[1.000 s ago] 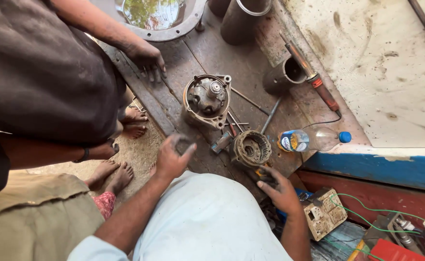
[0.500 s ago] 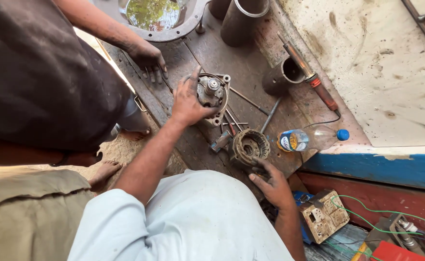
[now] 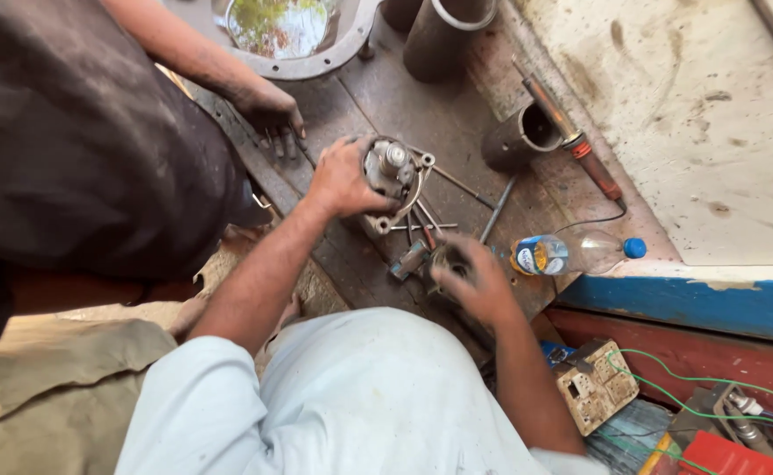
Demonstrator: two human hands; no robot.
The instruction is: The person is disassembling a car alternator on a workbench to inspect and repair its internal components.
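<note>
The left hand [image 3: 340,180] curled its fingers around the grimy round metal motor housing [image 3: 392,171], which stood on the dark, oil-stained wooden surface [image 3: 457,105]. The right hand [image 3: 479,280] closed loosely over a rusty coiled winding [image 3: 446,261] just below the housing. Thin steel rods [image 3: 457,182] lay between them. Near the right hand lay a clear plastic bottle with a yellow-and-blue label and blue cap [image 3: 571,252]. Another person's greasy hand [image 3: 270,113] pressed flat on the surface.

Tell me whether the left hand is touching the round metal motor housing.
Touching. The head view shows the left hand gripping the side of the round metal motor housing, fingers wrapped on its rim, no gap between them.
</note>
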